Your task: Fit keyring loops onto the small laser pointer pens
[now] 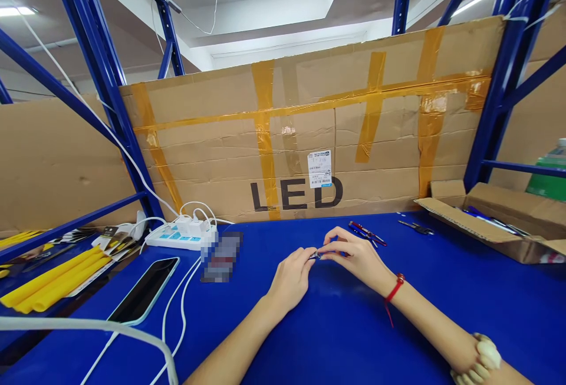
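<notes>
My left hand [290,276] and my right hand [354,255] meet above the blue table. Between their fingertips is a small dark piece with a silvery shine [315,255], perhaps part of a pen; most of it is covered by fingers. The left thumb and fingers pinch one end, while the right thumb and index finger close on the other. Just beyond my right hand lie a red pen [369,233] and a dark blue pen [360,232], side by side on the table. A red cord circles my right wrist.
An open cardboard box [499,240] with pens stands at right, near keys [415,227]. Left are a phone [145,290], a white power strip [181,237] with trailing cables, and yellow tubes [66,279]. A cardboard wall [212,155] closes the back.
</notes>
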A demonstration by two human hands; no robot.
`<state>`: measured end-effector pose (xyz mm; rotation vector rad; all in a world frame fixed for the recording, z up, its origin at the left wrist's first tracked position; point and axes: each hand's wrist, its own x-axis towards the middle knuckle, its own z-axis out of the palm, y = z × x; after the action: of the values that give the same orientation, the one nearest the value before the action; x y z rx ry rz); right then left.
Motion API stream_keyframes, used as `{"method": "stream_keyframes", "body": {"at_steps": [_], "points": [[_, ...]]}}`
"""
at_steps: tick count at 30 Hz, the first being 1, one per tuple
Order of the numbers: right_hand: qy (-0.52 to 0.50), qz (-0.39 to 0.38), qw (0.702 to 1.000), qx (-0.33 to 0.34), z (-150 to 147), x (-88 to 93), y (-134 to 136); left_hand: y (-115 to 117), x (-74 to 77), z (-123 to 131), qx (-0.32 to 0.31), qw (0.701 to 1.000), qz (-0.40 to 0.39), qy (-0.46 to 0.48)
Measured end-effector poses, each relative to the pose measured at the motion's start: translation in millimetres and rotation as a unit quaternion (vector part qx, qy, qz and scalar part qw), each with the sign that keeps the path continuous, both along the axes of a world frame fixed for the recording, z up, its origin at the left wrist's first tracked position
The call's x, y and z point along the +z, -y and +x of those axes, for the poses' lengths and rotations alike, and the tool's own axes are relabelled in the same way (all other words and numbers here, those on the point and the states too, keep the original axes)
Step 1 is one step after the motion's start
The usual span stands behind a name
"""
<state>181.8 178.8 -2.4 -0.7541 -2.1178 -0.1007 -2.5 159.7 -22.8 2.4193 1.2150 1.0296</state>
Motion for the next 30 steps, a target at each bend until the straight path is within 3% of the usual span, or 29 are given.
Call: {"method": "stream_keyframes", "body": {"at_steps": [30], "points": [[0.030, -0.001, 0.999, -0.012, -0.5, 0.7, 2.7, 1.6, 0.8, -1.6, -0.004, 1.000, 0.007, -0.015]]}}
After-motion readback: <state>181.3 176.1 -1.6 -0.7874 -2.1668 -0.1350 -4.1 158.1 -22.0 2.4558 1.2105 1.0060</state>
